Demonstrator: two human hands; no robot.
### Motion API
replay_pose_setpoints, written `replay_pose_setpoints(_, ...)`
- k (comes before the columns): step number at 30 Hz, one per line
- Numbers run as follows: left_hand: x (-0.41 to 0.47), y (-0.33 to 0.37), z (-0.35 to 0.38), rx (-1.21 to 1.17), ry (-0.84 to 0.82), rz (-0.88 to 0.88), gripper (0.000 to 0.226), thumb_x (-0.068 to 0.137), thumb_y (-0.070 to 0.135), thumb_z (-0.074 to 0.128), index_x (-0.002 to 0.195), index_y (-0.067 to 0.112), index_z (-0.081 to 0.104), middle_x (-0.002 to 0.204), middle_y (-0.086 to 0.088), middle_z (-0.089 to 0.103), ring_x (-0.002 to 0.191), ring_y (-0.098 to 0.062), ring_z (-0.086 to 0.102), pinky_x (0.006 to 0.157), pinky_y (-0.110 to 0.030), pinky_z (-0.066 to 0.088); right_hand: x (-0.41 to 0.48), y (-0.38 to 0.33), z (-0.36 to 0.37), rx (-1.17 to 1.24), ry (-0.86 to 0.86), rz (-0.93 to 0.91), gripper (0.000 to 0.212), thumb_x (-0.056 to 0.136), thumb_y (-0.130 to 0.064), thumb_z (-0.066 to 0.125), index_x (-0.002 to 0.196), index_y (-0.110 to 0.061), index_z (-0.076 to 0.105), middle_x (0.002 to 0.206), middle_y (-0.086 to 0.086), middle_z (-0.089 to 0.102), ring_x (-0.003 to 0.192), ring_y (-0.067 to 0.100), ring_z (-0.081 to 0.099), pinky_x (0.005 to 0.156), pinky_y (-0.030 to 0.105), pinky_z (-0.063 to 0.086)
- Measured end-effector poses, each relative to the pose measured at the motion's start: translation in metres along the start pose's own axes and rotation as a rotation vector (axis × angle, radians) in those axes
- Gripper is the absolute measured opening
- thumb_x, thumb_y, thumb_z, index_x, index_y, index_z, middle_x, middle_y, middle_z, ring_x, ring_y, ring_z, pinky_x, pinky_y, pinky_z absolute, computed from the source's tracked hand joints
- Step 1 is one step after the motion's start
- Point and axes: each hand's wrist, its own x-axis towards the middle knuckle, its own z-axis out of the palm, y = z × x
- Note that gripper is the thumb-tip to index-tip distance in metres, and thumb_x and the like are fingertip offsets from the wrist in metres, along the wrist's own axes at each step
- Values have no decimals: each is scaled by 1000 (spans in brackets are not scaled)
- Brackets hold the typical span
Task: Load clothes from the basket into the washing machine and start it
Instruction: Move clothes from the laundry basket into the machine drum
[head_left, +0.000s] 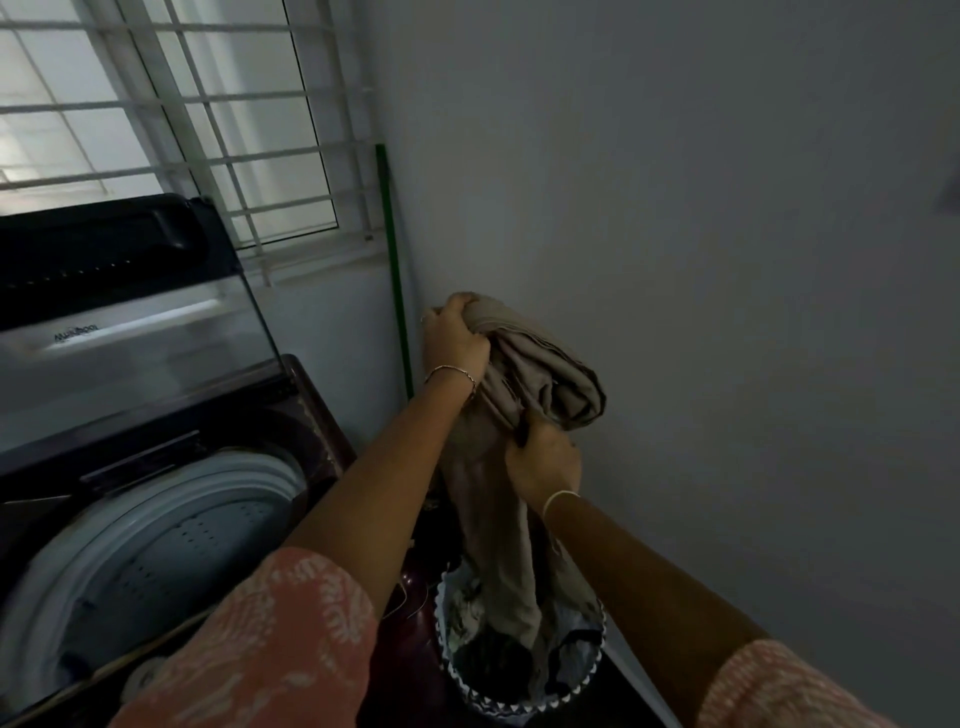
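Item: beige garment (540, 364), bunched, lifted clear above basket (519, 696); lower end hangs down into basket opening, touching other clothes there.

Left hand (454, 343): fist clenched round top of garment, uppermost bunch of cloth gripped in fingers; thin bracelet at wrist. Cloth spills to the right of and below this hand.

Right hand (543, 462): closed on garment's mid-section, lower than left hand, fingers dug into folds; pale band at wrist. A folded lobe of cloth bulges just above and right of this grip; long tail drops below it.

Basket: round, zigzag-pattern rim, on floor between washer and wall, lower centre. Holds dark and mixed-colour clothes; individual pieces too dim to tell.

Washing machine (171, 519): top-loader, left of frame. Lid (124, 312) raised, leaning back toward window (171, 114). Drum (171, 551) open, perforated wall visible; contents cannot be made out. Garment is well right of drum opening, not over it.

Misc: green pole (395, 270) upright in corner, behind left hand. Plain wall (727, 260) at right. Sleeves patterned pink/white.
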Motion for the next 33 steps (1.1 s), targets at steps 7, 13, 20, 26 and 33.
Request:
replay_pose_setpoints(7, 11, -2, -18, 204, -34, 75, 53, 76, 0, 53, 125, 19, 59, 122, -18, 52, 110, -32, 54, 96, -24, 40, 15, 4, -2, -77, 204, -105, 29, 82, -18, 62, 109, -10, 67, 123, 19, 44, 114, 40, 43, 92, 41, 42)
replay_pose_setpoints(13, 24, 6, -27, 391, -109, 186, 37, 76, 7, 58, 111, 11, 68, 108, -14, 67, 100, -29, 61, 79, -26, 46, 32, 6, -4, -73, 292, -152, 25, 77, -17, 66, 102, -16, 71, 144, 18, 32, 133, 40, 23, 101, 49, 34)
replay_pose_setpoints(20, 39, 14, -29, 487, -225, 185, 26, 76, 18, 59, 96, 5, 68, 92, -12, 68, 82, -25, 60, 75, -31, 54, 45, 14, -12, -30, 376, -256, 24, 74, -20, 66, 96, -16, 71, 147, 24, 27, 136, 41, 16, 106, 50, 32)
replay_pose_setpoints(26, 47, 22, -26, 416, -248, 157, 30, 77, 25, 60, 103, 13, 70, 105, -9, 69, 97, -27, 62, 74, -23, 43, 66, 14, -22, -133, 296, -349, 32, 65, -46, 69, 84, -21, 68, 157, 16, 13, 143, 44, 4, 112, 59, 7)
replay_pose_setpoints(33, 60, 24, -24, 279, -353, 86, 19, 77, 29, 66, 72, 11, 64, 71, -4, 59, 74, -22, 57, 59, -26, 40, 87, -12, -36, -203, 136, -345, 32, 75, -42, 66, 100, -22, 68, 148, 13, 34, 139, 30, 30, 110, 56, -17)
